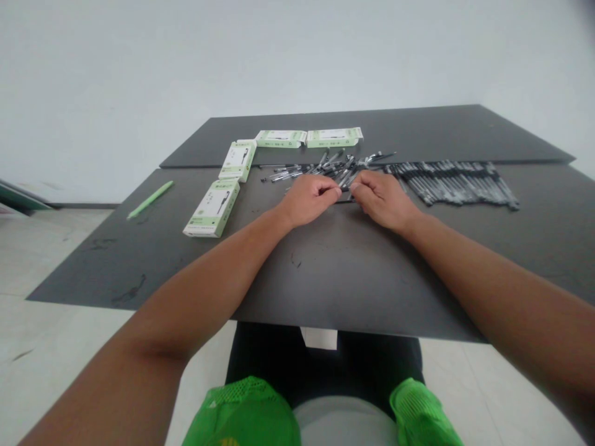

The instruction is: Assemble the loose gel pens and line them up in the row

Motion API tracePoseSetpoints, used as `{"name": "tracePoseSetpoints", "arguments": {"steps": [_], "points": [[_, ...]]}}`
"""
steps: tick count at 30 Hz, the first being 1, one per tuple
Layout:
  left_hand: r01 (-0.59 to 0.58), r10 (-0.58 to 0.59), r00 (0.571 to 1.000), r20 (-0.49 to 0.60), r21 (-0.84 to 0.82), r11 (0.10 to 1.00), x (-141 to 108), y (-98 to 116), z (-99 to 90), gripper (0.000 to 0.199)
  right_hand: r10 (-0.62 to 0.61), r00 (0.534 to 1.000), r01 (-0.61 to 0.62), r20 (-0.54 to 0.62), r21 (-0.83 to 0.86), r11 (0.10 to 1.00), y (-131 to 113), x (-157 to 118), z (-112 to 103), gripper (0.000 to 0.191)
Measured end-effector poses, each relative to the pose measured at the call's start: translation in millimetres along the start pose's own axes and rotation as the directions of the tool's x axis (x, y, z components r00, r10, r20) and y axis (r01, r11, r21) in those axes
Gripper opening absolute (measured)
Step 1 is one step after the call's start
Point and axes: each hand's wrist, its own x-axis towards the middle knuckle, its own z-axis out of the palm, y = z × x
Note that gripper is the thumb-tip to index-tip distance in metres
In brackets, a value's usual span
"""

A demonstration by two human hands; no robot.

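Fingers (331,194) of left hand (307,199) and right hand (383,197) pinch narrow, contents unclear; aligned pens (458,183) lie at their three o'clock, seemingly kept distinct from loose pens (284,175) around twelve.

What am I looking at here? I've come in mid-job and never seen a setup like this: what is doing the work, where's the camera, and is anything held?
There is no machine: these are a person's bare hands, left hand and right hand. The single picture comes from a camera worn on the head, looking forward and down.

On the dark table, a loose pile of pens lies just beyond the hands, and a neater row of pens spreads to the right. Four white-and-green boxes line the left and back, and a light green pen lies apart at far left.

Both hands pinch close together; something thin and dark seems to be between them, perhaps a pen, but it is too small to be sure.
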Motion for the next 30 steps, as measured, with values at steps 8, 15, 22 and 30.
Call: {"name": "tracePoseSetpoints", "arguments": {"steps": [8, 15, 22, 30], "points": [[-0.016, 0.016, 1.000, -0.009, 0.022, 1.000, 0.7, 1.6, -1.2, 0.033, 0.053, 0.999, -0.053, 0.002, 0.041, 0.998, 2.2, 0.1, 2.9, 0.034], [0.000, 0.000, 1.000, 0.002, 0.034, 0.999, 0.8, 0.7, -0.9, 0.032, 0.081, 0.996, -0.081, 0.022, 0.002, 0.997, -0.9, 0.2, 2.0, 0.038], [0.003, -0.003, 1.000, 0.014, 0.034, 0.999, 1.1, 3.5, -2.6, 0.033, 0.099, 0.995, -0.099, 0.019, 0.010, 0.995, 0.1, -0.4, 3.4, 0.039], [-0.005, 0.004, 1.000, 0.011, 0.053, 0.999, 1.4, 3.1, -2.6, 0.034, 0.113, 0.993, -0.114, 0.034, 0.025, 0.993, 4.7, 0.9, 5.2, 0.037]]}}
